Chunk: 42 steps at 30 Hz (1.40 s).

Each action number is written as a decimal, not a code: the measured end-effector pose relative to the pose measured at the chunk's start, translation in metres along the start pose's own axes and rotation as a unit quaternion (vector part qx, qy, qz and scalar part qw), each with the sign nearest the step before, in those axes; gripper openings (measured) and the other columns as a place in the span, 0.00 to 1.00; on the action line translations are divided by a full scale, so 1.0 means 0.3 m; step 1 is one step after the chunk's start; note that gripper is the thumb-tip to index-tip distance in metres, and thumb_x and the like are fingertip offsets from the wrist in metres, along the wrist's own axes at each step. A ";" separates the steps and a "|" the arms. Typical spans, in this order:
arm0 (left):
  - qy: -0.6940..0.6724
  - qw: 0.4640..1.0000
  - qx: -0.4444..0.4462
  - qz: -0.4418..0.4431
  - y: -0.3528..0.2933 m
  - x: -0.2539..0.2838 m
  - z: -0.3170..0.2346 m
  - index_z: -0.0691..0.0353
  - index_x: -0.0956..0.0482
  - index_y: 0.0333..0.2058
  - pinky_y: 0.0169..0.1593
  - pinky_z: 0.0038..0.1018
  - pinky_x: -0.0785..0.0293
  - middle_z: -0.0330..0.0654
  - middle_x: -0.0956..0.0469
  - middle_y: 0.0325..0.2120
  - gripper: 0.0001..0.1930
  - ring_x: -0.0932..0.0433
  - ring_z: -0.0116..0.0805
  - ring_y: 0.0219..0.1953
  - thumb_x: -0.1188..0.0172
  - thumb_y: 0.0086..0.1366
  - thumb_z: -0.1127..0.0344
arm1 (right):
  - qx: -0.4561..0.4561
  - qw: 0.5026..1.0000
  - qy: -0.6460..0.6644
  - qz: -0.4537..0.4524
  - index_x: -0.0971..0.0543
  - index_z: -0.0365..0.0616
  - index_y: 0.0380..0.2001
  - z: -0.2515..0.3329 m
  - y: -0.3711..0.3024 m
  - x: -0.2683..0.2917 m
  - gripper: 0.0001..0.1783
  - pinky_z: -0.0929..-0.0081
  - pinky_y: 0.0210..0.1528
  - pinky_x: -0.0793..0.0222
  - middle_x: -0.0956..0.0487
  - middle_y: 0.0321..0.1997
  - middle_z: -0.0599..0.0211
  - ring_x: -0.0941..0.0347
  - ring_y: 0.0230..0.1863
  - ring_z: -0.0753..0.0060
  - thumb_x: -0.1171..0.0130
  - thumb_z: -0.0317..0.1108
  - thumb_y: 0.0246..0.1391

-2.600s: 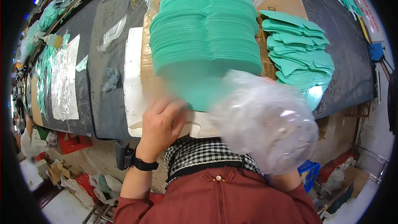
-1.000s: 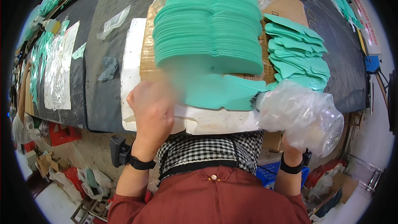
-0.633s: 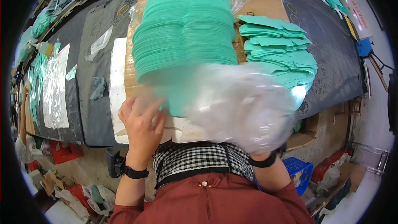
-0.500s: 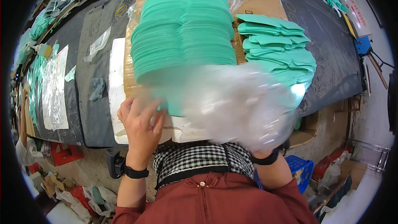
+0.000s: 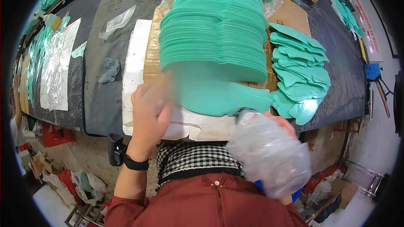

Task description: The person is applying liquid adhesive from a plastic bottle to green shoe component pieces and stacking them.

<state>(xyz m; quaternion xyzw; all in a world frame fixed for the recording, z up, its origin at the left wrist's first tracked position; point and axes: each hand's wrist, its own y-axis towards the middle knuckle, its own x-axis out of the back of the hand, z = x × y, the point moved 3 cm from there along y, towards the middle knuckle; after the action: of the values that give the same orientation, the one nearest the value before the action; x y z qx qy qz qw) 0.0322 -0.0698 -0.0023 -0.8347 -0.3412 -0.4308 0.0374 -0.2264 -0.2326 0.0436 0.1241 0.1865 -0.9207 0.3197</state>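
A long row of green insole-shaped sheets point(image 5: 214, 29) stands packed on edge in front of me. A single green insole-shaped sheet point(image 5: 210, 94) lies in front of it, over a white board point(image 5: 202, 128). My left hand point(image 5: 149, 109) is at that sheet's left end; its fingers are smeared by motion, so their grip cannot be made out. My right hand point(image 5: 283, 124), closed, holds a dark-tipped object point(image 5: 244, 112) near the sheet's front right edge. Crumpled clear plastic point(image 5: 273, 155) covers much of this hand and of the object, whose kind is hidden.
At the right lies a fanned pile of loose green pieces point(image 5: 301, 71). Brown cardboard point(image 5: 153, 59) lies under the row. Plastic scraps point(image 5: 110, 69) and a plastic-covered sheet point(image 5: 61, 71) are on the dark table at the left. A blue clamp-like tool point(image 5: 372, 71) is at the far right.
My right hand and the plastic have moved down and right, away from the row, uncovering the front sheet. My left hand has shifted slightly up and right. The whole view has swung left.
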 end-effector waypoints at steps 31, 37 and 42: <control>0.060 0.954 -0.218 0.196 0.143 -0.259 -0.411 0.48 0.28 0.68 0.62 0.46 0.37 0.46 0.27 0.60 0.44 0.29 0.50 0.58 0.21 0.51 0.60 | 0.265 0.928 0.091 -0.247 0.38 0.38 0.75 0.090 -0.050 0.480 0.32 0.49 0.72 0.31 0.29 0.73 0.48 0.30 0.72 0.47 0.49 0.36 0.72; 0.059 0.952 -0.220 0.204 0.155 -0.261 -0.402 0.49 0.25 0.65 0.61 0.45 0.37 0.44 0.26 0.57 0.41 0.29 0.48 0.55 0.21 0.51 0.61 | 0.255 0.938 0.087 -0.217 0.36 0.35 0.74 0.071 -0.038 0.490 0.33 0.48 0.75 0.35 0.30 0.73 0.43 0.32 0.73 0.41 0.45 0.32 0.69; 0.077 0.954 -0.206 0.205 0.146 -0.242 -0.378 0.49 0.23 0.64 0.65 0.48 0.38 0.42 0.25 0.59 0.39 0.29 0.49 0.58 0.21 0.51 0.63 | 0.236 0.952 0.023 -0.193 0.37 0.40 0.75 0.055 -0.002 0.432 0.37 0.38 0.79 0.44 0.31 0.75 0.47 0.35 0.76 0.42 0.41 0.41 0.68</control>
<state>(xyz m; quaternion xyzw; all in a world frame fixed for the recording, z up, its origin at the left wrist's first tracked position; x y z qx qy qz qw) -0.0489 -0.1826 0.0249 -0.8403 -0.0628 -0.5380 -0.0219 -0.3277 -0.3096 0.0135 0.1789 -0.0085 -0.9794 0.0929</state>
